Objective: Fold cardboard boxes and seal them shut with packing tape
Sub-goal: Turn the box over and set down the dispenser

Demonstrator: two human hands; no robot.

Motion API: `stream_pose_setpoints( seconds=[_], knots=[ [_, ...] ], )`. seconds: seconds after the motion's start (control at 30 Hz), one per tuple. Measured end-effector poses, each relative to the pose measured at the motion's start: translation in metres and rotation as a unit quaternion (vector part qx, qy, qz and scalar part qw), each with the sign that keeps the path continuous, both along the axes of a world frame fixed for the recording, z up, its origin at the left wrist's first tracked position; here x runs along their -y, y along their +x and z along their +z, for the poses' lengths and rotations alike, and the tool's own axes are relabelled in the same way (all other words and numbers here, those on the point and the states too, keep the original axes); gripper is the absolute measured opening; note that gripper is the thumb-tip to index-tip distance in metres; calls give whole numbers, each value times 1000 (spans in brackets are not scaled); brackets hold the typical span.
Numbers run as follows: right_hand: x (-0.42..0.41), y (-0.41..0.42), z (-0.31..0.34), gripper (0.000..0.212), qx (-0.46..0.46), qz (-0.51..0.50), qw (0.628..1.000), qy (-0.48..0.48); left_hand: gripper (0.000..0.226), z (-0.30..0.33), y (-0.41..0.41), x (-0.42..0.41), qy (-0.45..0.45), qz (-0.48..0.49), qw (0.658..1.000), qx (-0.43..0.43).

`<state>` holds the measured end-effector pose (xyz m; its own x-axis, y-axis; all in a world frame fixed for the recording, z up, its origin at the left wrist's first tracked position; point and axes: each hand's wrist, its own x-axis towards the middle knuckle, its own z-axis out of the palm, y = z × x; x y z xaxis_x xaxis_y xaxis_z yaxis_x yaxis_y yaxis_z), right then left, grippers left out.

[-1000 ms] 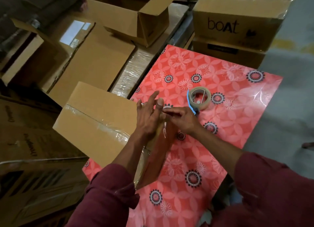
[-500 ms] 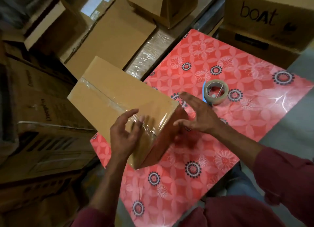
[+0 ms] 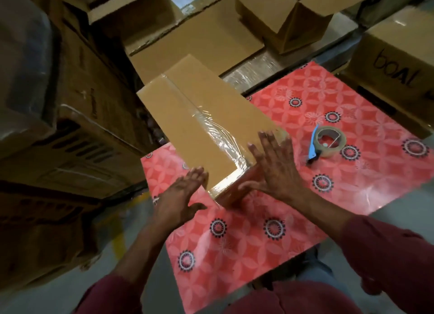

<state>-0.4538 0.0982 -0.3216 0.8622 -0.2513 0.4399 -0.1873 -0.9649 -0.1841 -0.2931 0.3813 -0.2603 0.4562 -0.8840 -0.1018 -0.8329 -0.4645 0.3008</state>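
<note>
Left hand (image 3: 180,194) and right hand (image 3: 277,170), both w/ fingers spread flat and gripping nothing, press the near end of a sealed cardboard box (image 3: 206,126) now lying on the red floral table (image 3: 305,215). Half a sec ago the box was tilted up in hand; it's been set down, tape seam on top, so this one looks done. Tape roll (image 3: 330,142) sits just right; flattened cartons (image 3: 199,43) wait beyond.
</note>
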Motion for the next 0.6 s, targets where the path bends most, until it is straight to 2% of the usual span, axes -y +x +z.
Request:
stream_pose_setpoints(
  seconds=[0.13,0.23,0.33,0.47,0.53,0.6],
  knots=[
    [-56,28,6,97,-6,44,998,-41,89,-5,-12,5,-65,40,994,77],
    [-47,16,-18,84,-11,50,996,-75,88,-9,-19,8,-81,60,990,94],
    [-33,-1,-22,93,-55,58,992,-102,92,-11,-19,11,-74,59,991,91],
    [-55,8,3,89,-74,25,996,-43,97,-12,-21,12,-56,52,990,120],
    [-64,13,4,80,-74,31,995,-52,97,-12,-22,12,-49,51,988,138],
    [-64,11,-1,82,-88,36,993,-72,97,-12,-22,13,-39,56,988,141]
  ],
)
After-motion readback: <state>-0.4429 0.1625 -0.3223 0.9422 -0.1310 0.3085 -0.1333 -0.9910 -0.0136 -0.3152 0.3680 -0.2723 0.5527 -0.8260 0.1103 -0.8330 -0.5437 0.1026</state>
